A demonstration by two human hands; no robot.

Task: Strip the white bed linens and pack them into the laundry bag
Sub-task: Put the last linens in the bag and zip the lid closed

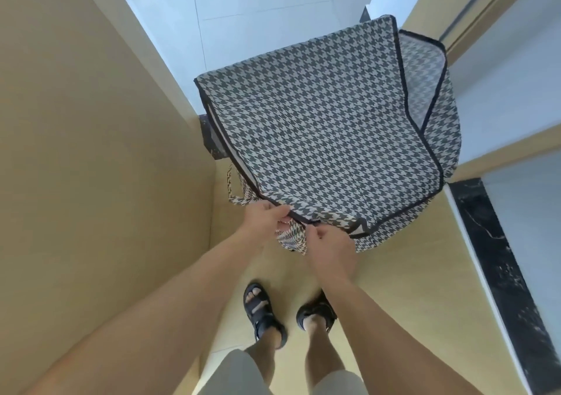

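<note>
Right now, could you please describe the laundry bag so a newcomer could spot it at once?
Look at the tan floor in front of the person's sandalled feet. The laundry bag stands there, both hands at its near edge; nothing else has its black-and-white houndstooth check and black trim.

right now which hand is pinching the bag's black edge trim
The left hand, gripping the black-trimmed rim of the houndstooth laundry bag. The right hand sits just beside it, lower, fingers at the zipper area.

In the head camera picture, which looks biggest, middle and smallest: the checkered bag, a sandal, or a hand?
1. Checkered laundry bag, by far the largest.
2 and 3. Left sandal and left hand look about alike. The hand is nearer the camera, so I won't rank them.
</note>
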